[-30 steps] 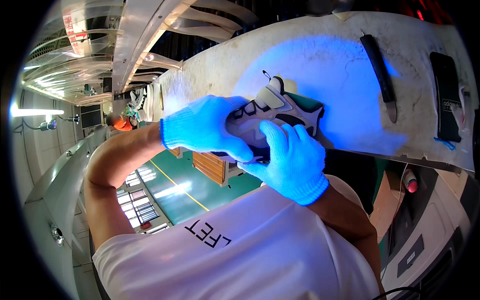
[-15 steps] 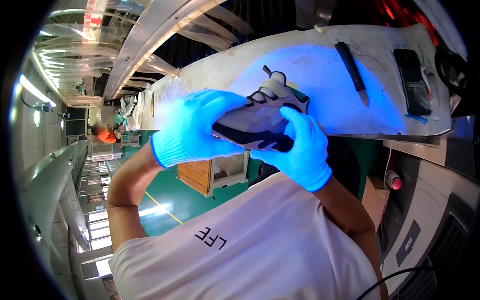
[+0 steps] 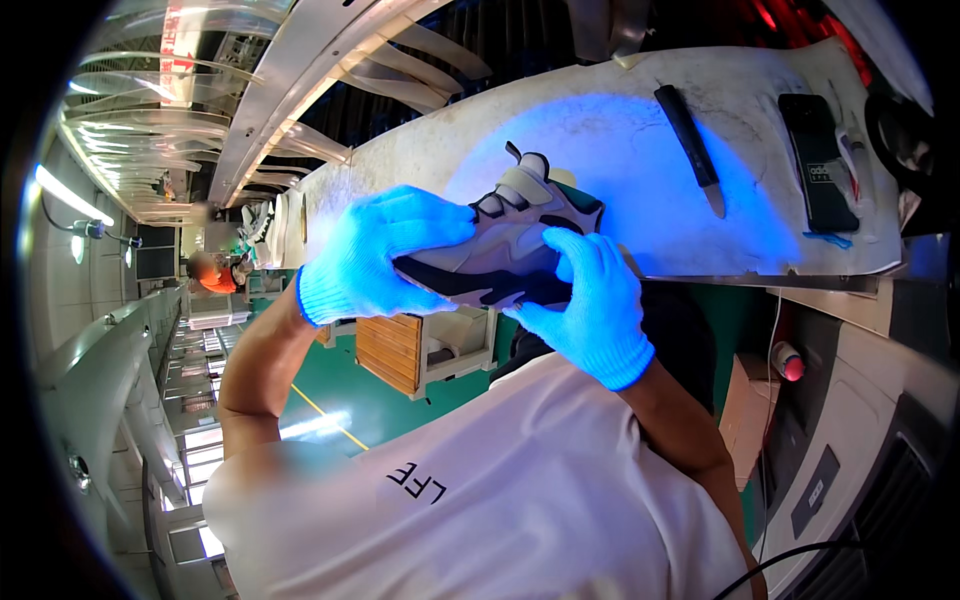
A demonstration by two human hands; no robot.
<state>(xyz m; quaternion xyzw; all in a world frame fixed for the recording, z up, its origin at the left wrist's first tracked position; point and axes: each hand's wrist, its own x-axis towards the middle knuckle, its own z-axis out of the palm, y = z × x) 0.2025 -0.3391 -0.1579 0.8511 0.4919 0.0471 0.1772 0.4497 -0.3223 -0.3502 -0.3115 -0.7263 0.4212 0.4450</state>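
A grey and black sneaker (image 3: 500,245) is held up between both hands at the near edge of the worktable (image 3: 420,150). My left hand (image 3: 385,255), in a knitted glove lit bright blue, closes around one end of the shoe. Its thumb lies low by the sole while the fingers lie over the upper. My right hand (image 3: 595,305), gloved alike, grips the other end with thumb and fingers pressed against the side and sole. The shoe's tongue and laces face away from me. Blue light falls over the shoe and gloves.
A knife with a black handle (image 3: 688,140) lies on the table to the right. Beyond it is a black phone (image 3: 820,165). A slatted wooden crate (image 3: 390,352) stands below the table. Several shoes (image 3: 265,235) and a person in orange (image 3: 215,275) are far left.
The shoe and both hands have shifted slightly left in the picture. My left hand has slid a little along the shoe, and more of the sole's side shows between the hands.
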